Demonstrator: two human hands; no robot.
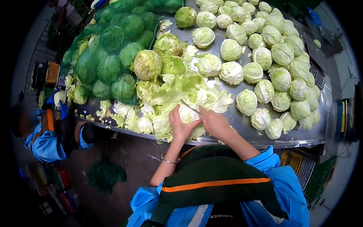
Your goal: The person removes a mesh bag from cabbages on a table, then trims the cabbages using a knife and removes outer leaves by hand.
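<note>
My left hand [180, 124] is closed around the side of a pale lettuce head [188, 114], at the near edge of the metal table. In my right hand [215, 124] is a small knife [190, 106], its blade lying across the top of that head, pointing to the upper left. Both hands are close together, and the underside of the head is hidden by them and by leaves. Loose outer lettuce leaves [166, 100] are heaped around and beyond the head. Just past the heap sit untrimmed lettuce heads [147, 65], greener and partly browned.
Many trimmed lettuce heads [263, 90] cover the right side of the metal table [242, 140]. Green net sacks [113, 56] full of heads lie at the left. A co-worker in blue gloves [63, 109] holds another head at the far left. A dark green net [106, 176] is on the floor.
</note>
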